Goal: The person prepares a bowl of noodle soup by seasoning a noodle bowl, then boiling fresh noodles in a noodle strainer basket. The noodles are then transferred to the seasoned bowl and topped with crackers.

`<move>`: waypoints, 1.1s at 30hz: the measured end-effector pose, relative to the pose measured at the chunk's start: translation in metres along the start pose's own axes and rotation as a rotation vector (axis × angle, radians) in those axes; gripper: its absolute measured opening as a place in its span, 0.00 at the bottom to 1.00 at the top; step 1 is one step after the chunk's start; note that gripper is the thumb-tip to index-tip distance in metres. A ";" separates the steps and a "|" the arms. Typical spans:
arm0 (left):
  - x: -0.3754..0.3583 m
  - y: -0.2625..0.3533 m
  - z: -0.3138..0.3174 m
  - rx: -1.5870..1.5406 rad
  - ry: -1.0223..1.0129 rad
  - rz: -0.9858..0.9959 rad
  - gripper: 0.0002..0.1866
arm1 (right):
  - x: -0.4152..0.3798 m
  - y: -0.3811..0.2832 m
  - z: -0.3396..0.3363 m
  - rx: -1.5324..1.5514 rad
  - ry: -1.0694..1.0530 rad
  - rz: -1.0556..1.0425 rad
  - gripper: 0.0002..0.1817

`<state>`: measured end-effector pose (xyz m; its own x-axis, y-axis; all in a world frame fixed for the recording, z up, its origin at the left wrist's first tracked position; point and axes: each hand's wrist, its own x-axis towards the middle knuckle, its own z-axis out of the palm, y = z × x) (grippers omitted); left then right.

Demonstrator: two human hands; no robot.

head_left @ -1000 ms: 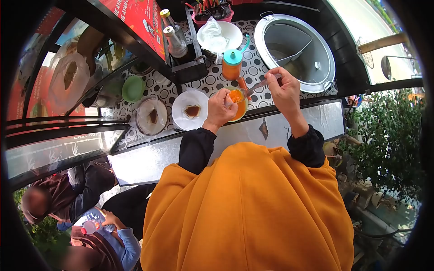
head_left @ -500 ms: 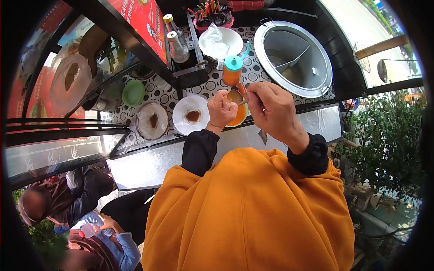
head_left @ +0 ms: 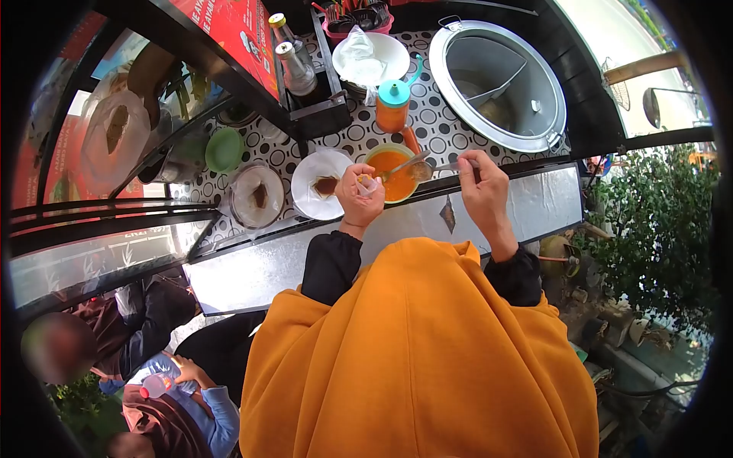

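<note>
Right hand (head_left: 481,183) pinching spoon (head_left: 412,162) over bowl (head_left: 389,164) (orange sauce), left hand (head_left: 359,195) curled beside rim

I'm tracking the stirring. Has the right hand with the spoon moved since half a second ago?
Yes. The right hand has swung right, away from the orange squeeze bottle, toward the big metal pot; the spoon now sits over the bowl.

Near rim of the orange bowl (head_left: 389,164) hidden behind the left hand (head_left: 359,195); small pale item in that grip too small to tell. Spoon (head_left: 416,169) handle covered by the right hand (head_left: 481,187) — bowl end blurred. Near edge of the desk (head_left: 443,114) lost behind the orange garment (head_left: 420,359). Red tray (head_left: 355,15) cut off by the top edge — contents unclear.
</note>
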<state>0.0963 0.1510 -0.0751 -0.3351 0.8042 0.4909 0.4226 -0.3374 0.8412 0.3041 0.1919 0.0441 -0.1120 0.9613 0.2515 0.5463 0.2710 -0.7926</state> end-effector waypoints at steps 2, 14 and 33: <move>-0.009 0.010 -0.002 -0.005 0.011 -0.031 0.13 | -0.008 0.019 0.022 -0.017 -0.111 -0.076 0.03; -0.054 0.017 0.002 -0.086 -0.116 -0.108 0.12 | 0.018 0.049 0.059 -0.272 -0.288 -0.231 0.03; -0.092 -0.010 0.028 0.016 -0.083 -0.179 0.13 | -0.060 0.088 0.093 0.137 -0.019 0.172 0.03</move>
<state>0.1467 0.0944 -0.1345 -0.3358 0.8886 0.3124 0.3762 -0.1776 0.9094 0.2818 0.1628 -0.0919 -0.0429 0.9944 0.0965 0.4413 0.1055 -0.8911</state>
